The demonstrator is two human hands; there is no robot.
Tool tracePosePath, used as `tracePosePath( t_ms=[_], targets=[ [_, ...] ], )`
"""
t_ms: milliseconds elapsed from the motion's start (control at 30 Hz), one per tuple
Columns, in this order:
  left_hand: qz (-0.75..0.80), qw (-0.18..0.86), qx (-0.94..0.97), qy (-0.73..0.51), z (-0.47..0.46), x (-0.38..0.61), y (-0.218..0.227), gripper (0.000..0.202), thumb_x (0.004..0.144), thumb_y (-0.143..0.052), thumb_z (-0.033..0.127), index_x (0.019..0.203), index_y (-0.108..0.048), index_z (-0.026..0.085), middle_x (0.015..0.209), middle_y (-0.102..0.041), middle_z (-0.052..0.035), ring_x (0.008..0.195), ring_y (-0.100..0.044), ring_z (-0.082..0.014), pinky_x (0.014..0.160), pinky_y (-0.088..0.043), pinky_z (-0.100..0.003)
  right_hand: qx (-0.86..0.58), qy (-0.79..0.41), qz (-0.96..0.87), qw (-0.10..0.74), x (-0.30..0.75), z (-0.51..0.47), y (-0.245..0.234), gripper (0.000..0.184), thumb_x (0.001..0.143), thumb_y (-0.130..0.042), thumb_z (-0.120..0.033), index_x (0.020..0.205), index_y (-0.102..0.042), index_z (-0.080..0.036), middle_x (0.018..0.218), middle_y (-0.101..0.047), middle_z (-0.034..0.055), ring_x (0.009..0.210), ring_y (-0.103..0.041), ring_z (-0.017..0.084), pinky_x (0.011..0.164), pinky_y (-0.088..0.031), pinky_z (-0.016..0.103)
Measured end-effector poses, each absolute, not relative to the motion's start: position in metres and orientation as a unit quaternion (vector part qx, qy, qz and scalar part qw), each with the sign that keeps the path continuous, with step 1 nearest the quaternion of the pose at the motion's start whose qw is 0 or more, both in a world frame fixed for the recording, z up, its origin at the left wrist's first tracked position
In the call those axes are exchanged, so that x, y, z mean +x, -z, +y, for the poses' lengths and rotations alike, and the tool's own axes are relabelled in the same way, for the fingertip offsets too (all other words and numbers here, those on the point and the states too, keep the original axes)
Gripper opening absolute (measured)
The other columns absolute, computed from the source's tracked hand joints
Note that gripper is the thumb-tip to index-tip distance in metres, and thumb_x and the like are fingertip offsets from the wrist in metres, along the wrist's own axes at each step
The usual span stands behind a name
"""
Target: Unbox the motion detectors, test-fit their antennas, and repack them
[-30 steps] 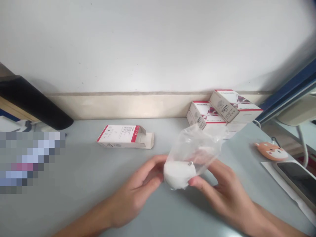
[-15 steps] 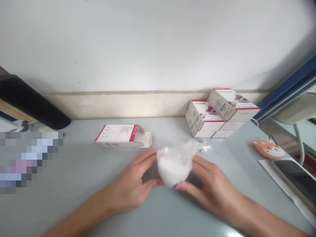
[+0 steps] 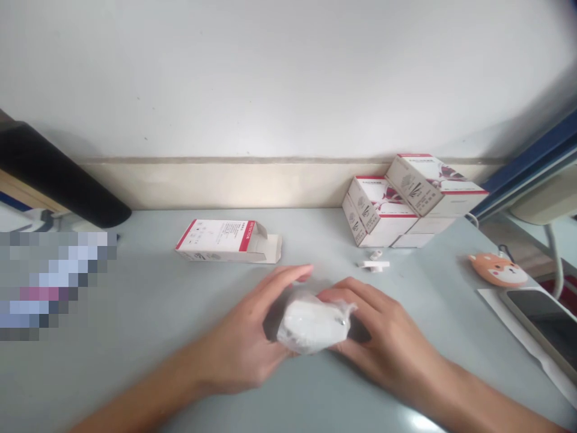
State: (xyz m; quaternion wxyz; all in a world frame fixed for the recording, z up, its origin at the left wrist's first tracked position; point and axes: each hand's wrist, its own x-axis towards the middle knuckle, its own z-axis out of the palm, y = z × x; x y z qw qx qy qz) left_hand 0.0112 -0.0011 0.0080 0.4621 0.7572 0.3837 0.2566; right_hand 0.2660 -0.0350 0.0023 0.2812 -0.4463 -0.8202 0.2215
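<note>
A white object wrapped in a clear plastic bag [image 3: 311, 325] lies low over the grey table [image 3: 148, 325], held between both my hands. My left hand [image 3: 252, 337] cups its left side, fingers curled round it. My right hand [image 3: 383, 343] covers its right side, fingers folded over the top. The bag is crumpled tight round the white object. An opened white and red carton [image 3: 228, 240] lies on its side behind my left hand. Small white parts [image 3: 374, 263] lie on the table behind my right hand.
Stacked white and red boxes [image 3: 406, 201] stand against the wall at the back right. An orange animal-shaped item [image 3: 498, 270] and a phone [image 3: 545, 328] on white paper lie at the right. A black object [image 3: 58, 180] leans at the left.
The plastic bag stood puffed up above my hands; both hands have since pressed it down and folded it tight round the white object, lower and slightly left.
</note>
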Motion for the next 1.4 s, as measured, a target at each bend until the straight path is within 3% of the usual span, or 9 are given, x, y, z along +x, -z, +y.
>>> tracePosePath(
  t_ms=[167,367,533,767,933,1067,1167,1267,1400],
  targets=[
    [0.433,0.519,0.702,-0.225,-0.001,0.02,-0.007,0.043,0.087,-0.081,0.048,0.126,-0.073,0.032,0.117,-0.078,-0.0021,0.111,-0.071,-0.0293,0.104,-0.054,-0.041,-0.473,-0.186,-0.83,0.229,0.267,-0.031,0.007,0.039,0.098,-0.068,-0.052,0.12,-0.063,-0.021,0.115,-0.07,0.0133,0.099,-0.069,0.031,0.084,-0.058,0.047],
    [0.47,0.532,0.664,-0.234,-0.005,0.024,-0.006,0.049,0.08,-0.087,0.048,0.122,-0.074,0.027,0.124,-0.077,-0.0059,0.119,-0.068,-0.0343,0.103,-0.056,-0.044,-0.457,-0.211,-0.841,0.202,0.266,-0.03,0.013,0.023,0.102,-0.064,-0.041,0.11,-0.067,-0.02,0.113,-0.07,0.0135,0.105,-0.066,0.032,0.092,-0.056,0.05],
    [0.453,0.67,0.493,-0.322,0.001,0.021,-0.012,0.048,0.088,-0.079,0.052,0.123,-0.068,0.02,0.12,-0.078,-0.0101,0.115,-0.072,-0.0337,0.098,-0.058,-0.044,-0.468,-0.403,-0.73,0.292,0.265,-0.034,-0.004,0.028,0.106,-0.057,-0.041,0.128,-0.062,-0.024,0.108,-0.073,0.0074,0.094,-0.068,0.022,0.085,-0.057,0.036],
    [0.321,0.8,0.345,-0.372,0.008,0.018,-0.015,0.047,0.104,-0.058,0.04,0.151,-0.051,0.032,0.153,-0.061,-0.0087,0.142,-0.057,-0.0347,0.12,-0.042,-0.057,-0.503,-0.434,-0.622,0.416,0.265,-0.036,-0.009,0.018,0.106,-0.058,-0.042,0.104,-0.064,-0.026,0.09,-0.065,0.0012,0.081,-0.061,0.015,0.077,-0.054,0.026],
    [0.299,0.799,0.366,-0.372,0.004,0.021,-0.013,0.047,0.104,-0.059,0.037,0.15,-0.051,0.03,0.155,-0.06,-0.0087,0.146,-0.053,-0.0348,0.121,-0.04,-0.058,-0.476,-0.545,-0.571,0.387,0.27,-0.04,-0.008,0.05,0.103,-0.055,-0.059,0.146,-0.044,-0.036,0.121,-0.067,0.0067,0.096,-0.069,0.02,0.082,-0.059,0.032],
    [0.316,0.796,0.387,-0.341,0.001,0.023,-0.017,0.038,0.101,-0.064,0.039,0.135,-0.063,0.023,0.147,-0.065,-0.0118,0.14,-0.058,-0.0361,0.12,-0.041,-0.057,-0.392,-0.664,-0.514,0.374,0.269,-0.04,-0.01,0.08,0.095,-0.054,-0.077,0.156,-0.026,-0.035,0.104,-0.075,0.0068,0.083,-0.073,0.022,0.083,-0.06,0.042],
    [0.305,0.795,0.414,-0.322,0.0,0.024,-0.018,0.04,0.1,-0.068,0.038,0.134,-0.064,0.018,0.137,-0.07,-0.016,0.131,-0.064,-0.0374,0.116,-0.044,-0.059,-0.421,-0.672,-0.471,0.387,0.261,-0.038,-0.01,0.054,0.095,-0.069,-0.062,0.132,-0.048,-0.028,0.085,-0.074,0.0021,0.073,-0.069,0.018,0.075,-0.058,0.035],
    [0.306,0.771,0.453,-0.328,0.0,0.024,-0.019,0.053,0.1,-0.069,0.037,0.148,-0.054,0.02,0.132,-0.073,-0.0162,0.129,-0.066,-0.0358,0.115,-0.046,-0.056,-0.448,-0.65,-0.466,0.4,0.255,-0.032,-0.012,0.035,0.098,-0.068,-0.054,0.094,-0.054,-0.022,0.078,-0.071,0.0014,0.07,-0.066,0.015,0.075,-0.055,0.032],
    [0.343,0.717,0.483,-0.367,-0.002,0.022,-0.022,0.108,0.09,-0.082,0.035,0.166,-0.006,0.046,0.145,-0.065,-0.0073,0.132,-0.064,-0.032,0.109,-0.052,-0.05,-0.465,-0.633,-0.465,0.408,0.259,-0.026,-0.017,0.036,0.098,-0.067,-0.055,0.093,-0.059,-0.02,0.077,-0.069,0.0018,0.072,-0.066,0.016,0.079,-0.057,0.033]
  ],
)
